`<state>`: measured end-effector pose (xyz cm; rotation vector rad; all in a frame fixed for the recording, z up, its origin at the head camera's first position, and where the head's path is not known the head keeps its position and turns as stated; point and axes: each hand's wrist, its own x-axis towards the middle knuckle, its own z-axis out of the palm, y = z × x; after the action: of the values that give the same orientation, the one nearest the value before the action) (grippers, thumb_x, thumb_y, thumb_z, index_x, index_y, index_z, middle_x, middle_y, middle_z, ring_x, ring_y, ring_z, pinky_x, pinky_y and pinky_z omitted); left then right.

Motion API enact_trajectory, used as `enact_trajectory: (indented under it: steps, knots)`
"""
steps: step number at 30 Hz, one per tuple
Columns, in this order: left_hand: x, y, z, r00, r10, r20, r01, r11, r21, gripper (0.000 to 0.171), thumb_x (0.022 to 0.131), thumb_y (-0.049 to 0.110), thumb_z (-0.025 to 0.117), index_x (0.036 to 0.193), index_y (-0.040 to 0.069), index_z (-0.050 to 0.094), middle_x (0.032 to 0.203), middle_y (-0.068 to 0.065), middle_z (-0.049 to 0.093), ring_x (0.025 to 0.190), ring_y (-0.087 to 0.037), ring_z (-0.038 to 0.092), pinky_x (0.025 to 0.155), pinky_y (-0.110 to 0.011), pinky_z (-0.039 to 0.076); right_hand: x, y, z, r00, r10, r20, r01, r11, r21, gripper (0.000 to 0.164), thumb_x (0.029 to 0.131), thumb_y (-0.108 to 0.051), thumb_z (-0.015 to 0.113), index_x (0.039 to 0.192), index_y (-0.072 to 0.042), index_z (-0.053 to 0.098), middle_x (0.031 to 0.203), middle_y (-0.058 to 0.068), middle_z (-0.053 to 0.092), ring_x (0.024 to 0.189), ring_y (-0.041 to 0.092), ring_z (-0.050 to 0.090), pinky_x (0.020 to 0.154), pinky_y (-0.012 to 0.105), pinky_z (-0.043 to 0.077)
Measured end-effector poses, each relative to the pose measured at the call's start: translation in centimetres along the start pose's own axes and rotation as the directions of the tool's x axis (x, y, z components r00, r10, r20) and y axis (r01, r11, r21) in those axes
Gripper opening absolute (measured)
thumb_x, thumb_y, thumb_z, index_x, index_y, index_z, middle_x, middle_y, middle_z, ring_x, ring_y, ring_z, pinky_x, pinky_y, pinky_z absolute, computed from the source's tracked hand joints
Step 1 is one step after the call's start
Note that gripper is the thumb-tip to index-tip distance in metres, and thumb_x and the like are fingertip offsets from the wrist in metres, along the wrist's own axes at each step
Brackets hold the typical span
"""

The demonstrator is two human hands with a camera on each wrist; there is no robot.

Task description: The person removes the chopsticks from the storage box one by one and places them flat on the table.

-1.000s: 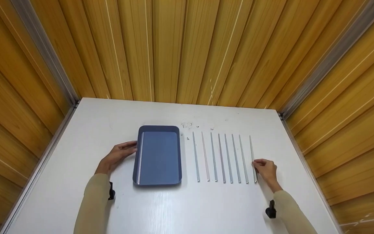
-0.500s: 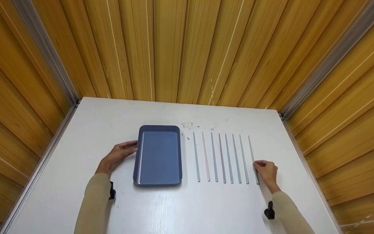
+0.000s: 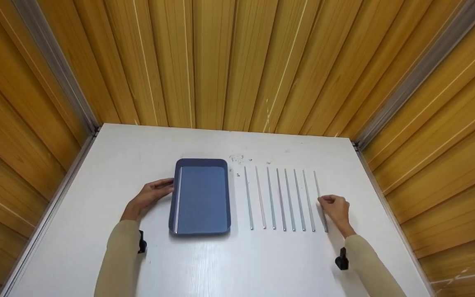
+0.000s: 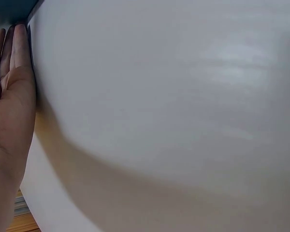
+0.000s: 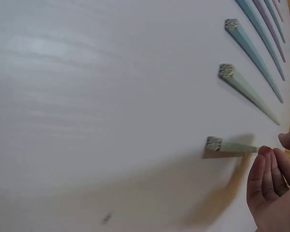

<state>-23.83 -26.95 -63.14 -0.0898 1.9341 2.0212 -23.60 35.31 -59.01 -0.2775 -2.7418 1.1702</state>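
Note:
A blue rectangular tray lies left of centre on the white table. My left hand is at its left side, fingers stretched out to the wall; in the left wrist view, straight fingers reach the tray's corner. Several slim pastel chopsticks lie side by side right of the tray, thick ends toward me. My right hand pinches the rightmost chopstick about midway along. The right wrist view shows that chopstick's pale green shaft and patterned silver end, with its far part hidden behind the fingers.
The white table is bounded by wood-patterned panels behind and at both sides. Small dark specks mark the tabletop behind the tray and chopsticks. Each wrist carries a black camera mount.
The rightmost chopstick has turned slightly, its far end shifting left. My right hand has moved a little farther away from me along it. The left hand and tray stay in place.

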Motion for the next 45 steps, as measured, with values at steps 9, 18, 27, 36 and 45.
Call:
enact_trajectory:
  steps: [9, 18, 27, 36, 45]
  knots:
    - [-0.1, 0.0, -0.1, 1.0, 0.01, -0.015, -0.01, 1.0, -0.017, 0.063, 0.096, 0.012, 0.073, 0.15, -0.004, 0.046, 0.154, -0.023, 0.049, 0.126, -0.008, 0.061, 0.104, -0.017, 0.051, 1.6, -5.3, 1.8, 0.989, -0.112, 0.094, 0.103, 0.989, 0.102, 0.022, 0.094, -0.008, 0.072, 0.105, 0.01, 0.075, 0.099, 0.027, 0.076, 0.071, 0.003, 0.068, 0.06, 0.008, 0.052]
    - [-0.2, 0.0, -0.1, 1.0, -0.002, -0.015, 0.001, 1.0, -0.011, 0.064, 0.095, 0.016, 0.074, 0.151, -0.002, 0.046, 0.155, -0.021, 0.048, 0.135, -0.016, 0.057, 0.108, -0.019, 0.05, 2.1, -12.0, 5.5, 0.94, -0.294, 0.171, 0.259, 0.945, 0.2, 0.016, 0.091, -0.004, 0.075, 0.101, 0.007, 0.077, 0.093, 0.024, 0.077, 0.072, 0.011, 0.072, 0.059, 0.009, 0.053]
    - [0.0, 0.0, 0.0, 0.999, -0.033, -0.022, 0.033, 0.999, -0.011, 0.064, 0.095, 0.017, 0.075, 0.151, 0.001, 0.048, 0.158, -0.018, 0.046, 0.146, -0.025, 0.047, 0.112, -0.022, 0.048, 1.5, -19.7, 10.4, 0.818, -0.481, 0.314, 0.42, 0.874, 0.244, 0.017, 0.092, -0.006, 0.074, 0.102, 0.008, 0.076, 0.093, 0.022, 0.078, 0.08, 0.031, 0.075, 0.063, 0.012, 0.054]
    - [0.2, -0.1, 0.1, 0.999, -0.042, -0.025, 0.042, 0.999, -0.029, 0.067, 0.093, 0.019, 0.078, 0.151, 0.003, 0.048, 0.157, -0.017, 0.048, 0.144, -0.024, 0.049, 0.114, -0.024, 0.047, -0.6, -25.4, 15.8, 0.668, -0.564, 0.486, 0.519, 0.82, 0.239, 0.017, 0.093, -0.007, 0.073, 0.102, 0.007, 0.077, 0.094, 0.022, 0.078, 0.082, 0.034, 0.076, 0.067, 0.024, 0.061]
    - [0.1, 0.0, 0.1, 0.999, -0.04, -0.027, 0.04, 0.999, -0.013, 0.066, 0.093, 0.02, 0.077, 0.151, 0.004, 0.049, 0.156, -0.016, 0.049, 0.147, -0.027, 0.044, 0.122, -0.033, 0.041, -3.8, -29.1, 20.8, 0.56, -0.488, 0.669, 0.512, 0.839, 0.183, 0.017, 0.09, -0.008, 0.077, 0.101, 0.005, 0.078, 0.098, 0.02, 0.079, 0.091, 0.032, 0.077, 0.073, 0.021, 0.062]
